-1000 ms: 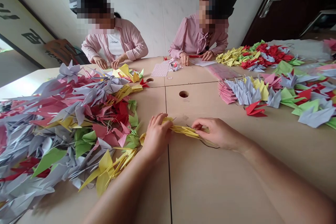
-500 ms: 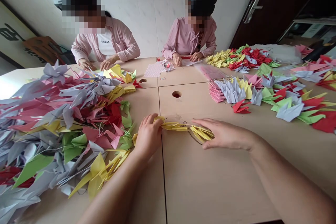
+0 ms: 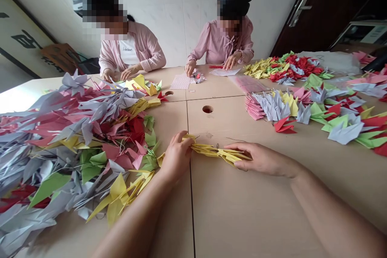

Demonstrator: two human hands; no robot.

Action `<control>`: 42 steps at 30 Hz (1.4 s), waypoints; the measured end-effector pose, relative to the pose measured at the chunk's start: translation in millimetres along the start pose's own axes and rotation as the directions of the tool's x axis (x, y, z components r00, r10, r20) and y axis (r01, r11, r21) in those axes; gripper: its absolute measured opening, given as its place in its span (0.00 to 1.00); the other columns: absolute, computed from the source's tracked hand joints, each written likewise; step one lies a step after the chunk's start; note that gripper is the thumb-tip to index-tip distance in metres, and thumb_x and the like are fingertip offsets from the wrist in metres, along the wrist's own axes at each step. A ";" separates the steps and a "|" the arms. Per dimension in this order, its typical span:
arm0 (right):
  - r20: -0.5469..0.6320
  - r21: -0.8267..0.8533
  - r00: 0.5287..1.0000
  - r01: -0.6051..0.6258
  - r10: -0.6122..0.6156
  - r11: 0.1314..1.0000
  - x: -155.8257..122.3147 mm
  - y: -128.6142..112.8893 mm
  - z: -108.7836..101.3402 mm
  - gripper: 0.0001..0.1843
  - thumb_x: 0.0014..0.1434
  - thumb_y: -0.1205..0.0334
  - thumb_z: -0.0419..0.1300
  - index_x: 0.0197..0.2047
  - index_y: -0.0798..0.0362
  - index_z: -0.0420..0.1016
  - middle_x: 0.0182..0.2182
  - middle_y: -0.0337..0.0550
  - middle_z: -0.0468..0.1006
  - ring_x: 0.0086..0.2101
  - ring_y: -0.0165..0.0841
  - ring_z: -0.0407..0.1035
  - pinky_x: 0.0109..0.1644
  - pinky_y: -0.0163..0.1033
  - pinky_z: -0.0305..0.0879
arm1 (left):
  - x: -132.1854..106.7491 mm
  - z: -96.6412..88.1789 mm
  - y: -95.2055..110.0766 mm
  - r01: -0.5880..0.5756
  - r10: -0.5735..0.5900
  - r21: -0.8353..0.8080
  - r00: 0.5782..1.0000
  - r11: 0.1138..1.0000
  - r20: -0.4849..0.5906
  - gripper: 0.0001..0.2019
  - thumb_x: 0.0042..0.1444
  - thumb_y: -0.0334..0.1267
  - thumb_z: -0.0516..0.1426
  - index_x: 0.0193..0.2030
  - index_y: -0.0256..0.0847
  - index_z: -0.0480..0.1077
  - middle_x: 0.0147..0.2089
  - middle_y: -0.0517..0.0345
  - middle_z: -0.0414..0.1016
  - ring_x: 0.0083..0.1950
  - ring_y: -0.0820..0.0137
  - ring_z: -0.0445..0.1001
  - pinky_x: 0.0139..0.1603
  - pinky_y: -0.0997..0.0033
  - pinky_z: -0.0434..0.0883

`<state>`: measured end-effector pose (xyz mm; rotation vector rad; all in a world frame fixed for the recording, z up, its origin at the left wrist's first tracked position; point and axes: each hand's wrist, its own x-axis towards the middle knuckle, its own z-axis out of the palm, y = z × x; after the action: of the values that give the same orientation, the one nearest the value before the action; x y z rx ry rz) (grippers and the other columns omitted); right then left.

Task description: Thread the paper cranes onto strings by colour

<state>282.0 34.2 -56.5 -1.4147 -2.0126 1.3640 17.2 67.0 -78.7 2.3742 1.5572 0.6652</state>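
Yellow paper bundle (image 3: 205,150) held at both ends over the tan table (image 3: 242,213).
Left hand (image 3: 177,158) is curled over the bundle's left end, fingers bent and close together; thumb contact is hidden (cannot be verified from this view). Right hand (image 3: 266,160) has the bundle's right end between thumb below and fingers above, those fingers nearly straight and side by side. A small dark cord loop (image 3: 217,146) stands up from the bundle, between the hands. Left of the left hand lies a multicoloured paper heap (image 3: 81,129); beyond the right hand, a grey paper row (image 3: 273,107) with a red folded piece (image 3: 284,125) just beside it.
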 end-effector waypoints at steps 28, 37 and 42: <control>0.103 0.137 0.993 0.033 -0.048 0.990 2.5 -11.2 18.0 0.27 0.61 0.47 0.54 0.61 0.45 0.64 0.53 0.45 0.73 0.44 0.35 0.71 0.50 0.43 0.68 | -1.5 -6.6 13.7 0.236 -0.201 -0.437 0.972 0.868 0.126 0.19 0.55 0.33 0.53 0.54 0.40 0.68 0.53 0.52 0.69 0.45 0.70 0.73 0.42 0.74 0.74; -0.186 0.083 0.981 0.071 -0.054 0.994 9.2 -8.4 21.8 0.25 0.61 0.49 0.53 0.60 0.47 0.65 0.53 0.47 0.72 0.39 0.34 0.72 0.46 0.44 0.71 | -3.1 -12.6 24.9 0.203 -0.102 -0.647 0.976 0.735 0.190 0.19 0.60 0.38 0.51 0.59 0.43 0.65 0.59 0.52 0.65 0.56 0.69 0.69 0.51 0.72 0.72; -0.284 0.089 0.957 0.096 -0.067 0.991 13.8 -6.7 25.2 0.22 0.60 0.53 0.56 0.56 0.48 0.67 0.49 0.45 0.74 0.37 0.33 0.73 0.43 0.42 0.72 | -8.4 -13.3 36.8 0.152 0.001 -0.667 0.975 0.729 0.224 0.20 0.61 0.37 0.51 0.61 0.44 0.63 0.64 0.50 0.60 0.62 0.65 0.64 0.56 0.68 0.69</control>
<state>254.3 32.8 -66.6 -1.3770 -1.7729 1.1420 37.6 43.4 -53.7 1.7397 1.0525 0.7711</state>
